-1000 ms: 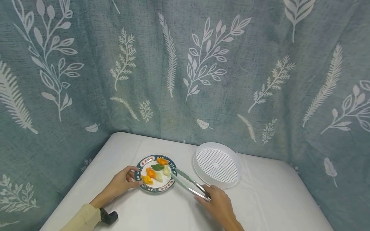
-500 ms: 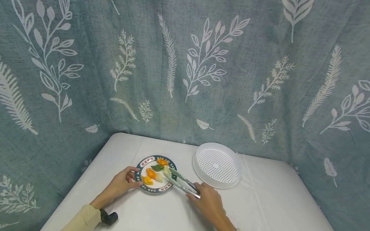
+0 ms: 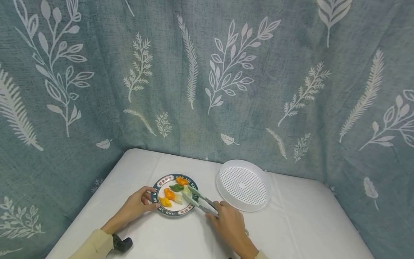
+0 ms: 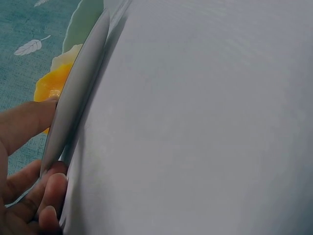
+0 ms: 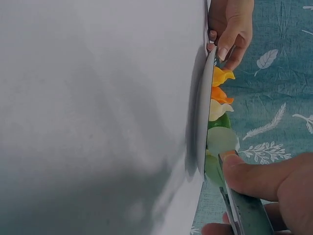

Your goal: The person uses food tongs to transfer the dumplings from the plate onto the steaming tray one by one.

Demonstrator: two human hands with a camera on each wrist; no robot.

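Observation:
A round plate (image 3: 168,213) with a dark green patterned rim lies on the table, bearing several colourful dumplings. My left hand (image 3: 134,205) holds its left rim; in the left wrist view one finger is on top and others curl beneath the edge (image 4: 80,93). My right hand (image 3: 230,222) grips metal tongs (image 3: 204,198) with pale green tips. The tips straddle a pale dumpling (image 3: 186,189) at the plate's right side. A green dumpling (image 3: 176,187), an orange one (image 3: 169,194) and a yellow one (image 3: 165,202) lie further left. In the right wrist view a tong tip (image 5: 222,139) partly hides the dumplings.
A white round perforated steamer tray (image 3: 242,184) stands right of the plate, near the back of the white-covered table (image 3: 300,219). A leaf-patterned teal curtain (image 3: 194,90) encloses the back and sides. A black device (image 3: 123,244) sits at the left wrist.
My right hand has moved left with the tongs, bringing their tips from the plate's right rim to either side of the pale dumpling. The left hand and plate have stayed put.

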